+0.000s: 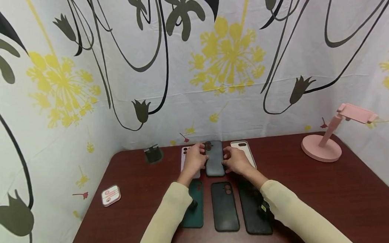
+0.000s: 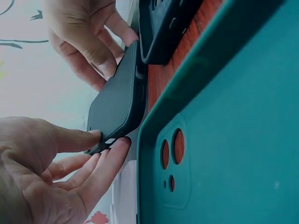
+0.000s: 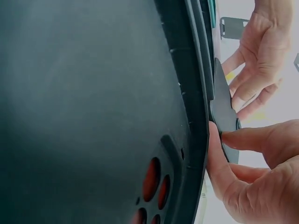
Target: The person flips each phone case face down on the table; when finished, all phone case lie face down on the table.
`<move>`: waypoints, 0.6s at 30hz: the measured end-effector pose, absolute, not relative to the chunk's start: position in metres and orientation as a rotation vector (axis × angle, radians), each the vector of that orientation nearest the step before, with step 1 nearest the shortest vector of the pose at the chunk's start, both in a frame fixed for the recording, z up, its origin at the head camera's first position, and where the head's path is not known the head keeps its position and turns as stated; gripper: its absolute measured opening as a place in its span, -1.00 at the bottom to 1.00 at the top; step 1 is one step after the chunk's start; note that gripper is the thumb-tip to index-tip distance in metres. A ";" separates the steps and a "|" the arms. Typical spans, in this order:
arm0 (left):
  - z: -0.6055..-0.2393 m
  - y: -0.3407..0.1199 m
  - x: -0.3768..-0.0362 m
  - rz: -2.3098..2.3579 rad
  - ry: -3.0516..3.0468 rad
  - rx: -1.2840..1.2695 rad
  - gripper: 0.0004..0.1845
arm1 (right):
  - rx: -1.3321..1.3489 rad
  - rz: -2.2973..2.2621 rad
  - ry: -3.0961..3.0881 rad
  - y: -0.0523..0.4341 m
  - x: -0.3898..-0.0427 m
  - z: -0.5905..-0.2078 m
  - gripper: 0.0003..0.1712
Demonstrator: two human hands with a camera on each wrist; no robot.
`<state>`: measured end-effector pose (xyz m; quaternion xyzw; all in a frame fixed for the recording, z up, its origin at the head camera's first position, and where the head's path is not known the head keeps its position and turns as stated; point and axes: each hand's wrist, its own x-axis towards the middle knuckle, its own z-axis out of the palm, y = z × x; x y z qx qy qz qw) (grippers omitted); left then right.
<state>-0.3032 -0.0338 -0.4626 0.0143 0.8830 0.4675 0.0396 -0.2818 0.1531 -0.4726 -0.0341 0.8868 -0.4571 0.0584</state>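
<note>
Both hands hold a dark grey phone case (image 1: 214,161) by its two long sides, in the middle of the back row. My left hand (image 1: 195,159) pinches its left edge, thumb on the upper face and fingers along the side, plain in the left wrist view. On the opposite edge, my right hand (image 1: 237,161) pinches it between thumb and fingers (image 3: 219,163). A pale lilac phone case (image 1: 183,155) lies partly hidden beneath my left hand. Beside my right hand is a white phone case (image 1: 244,148), its lower part covered.
In the front row lie a teal case (image 1: 195,214), a black case (image 1: 225,209) and a larger black case (image 1: 255,218), partly under my wrists. A pink phone stand (image 1: 321,149) stands right; an earphone box (image 1: 111,195) and a small dark stand (image 1: 153,153) are left.
</note>
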 end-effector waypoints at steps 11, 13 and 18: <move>-0.471 -0.028 -0.300 1.110 2.931 0.233 -0.63 | -0.112 -1.147 2.812 0.150 -0.278 -0.474 -0.40; -0.471 -0.028 -0.300 1.085 2.944 0.251 -0.65 | -0.114 -1.149 2.819 0.150 -0.278 -0.474 -0.39; -0.472 -0.026 -0.303 0.989 2.992 0.270 -0.66 | -0.121 -1.166 2.813 0.151 -0.279 -0.474 -0.36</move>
